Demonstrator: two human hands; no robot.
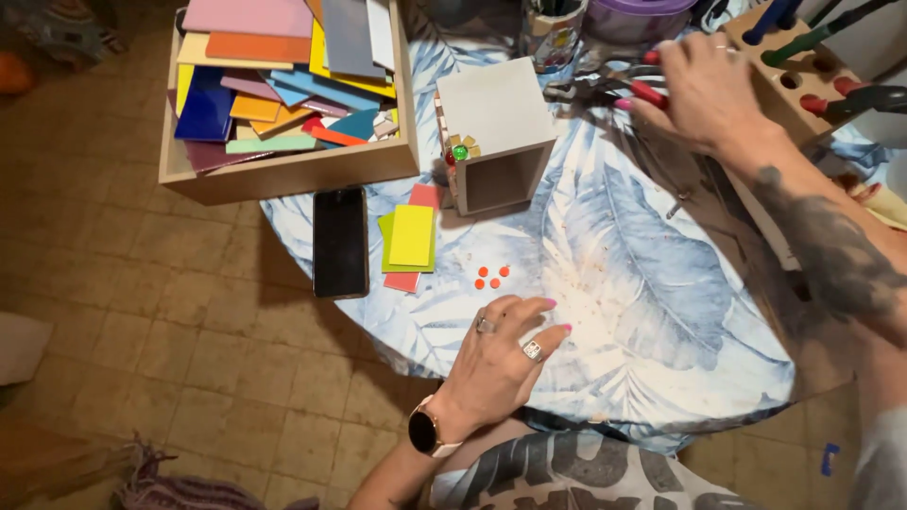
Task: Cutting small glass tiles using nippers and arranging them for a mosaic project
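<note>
My left hand (501, 354) rests flat on the leaf-patterned tablecloth (642, 283), fingers spread, holding nothing; it wears rings and a wristwatch. Just beyond its fingertips lie several small orange round pieces (491, 277). My right hand (709, 90) reaches to the far side and grips a red-handled plier-like tool (619, 90). A white wooden open box (496, 132) lies on its side between the hands, with a green bead and small tile bits stuck on one face.
A wooden crate (283, 175) full of coloured tiles sits at the far left. A black phone (340, 242) and stacked yellow and red tiles (409, 241) lie near it. A wooden tool holder (803, 66), a tin and a purple-lidded container stand at the back.
</note>
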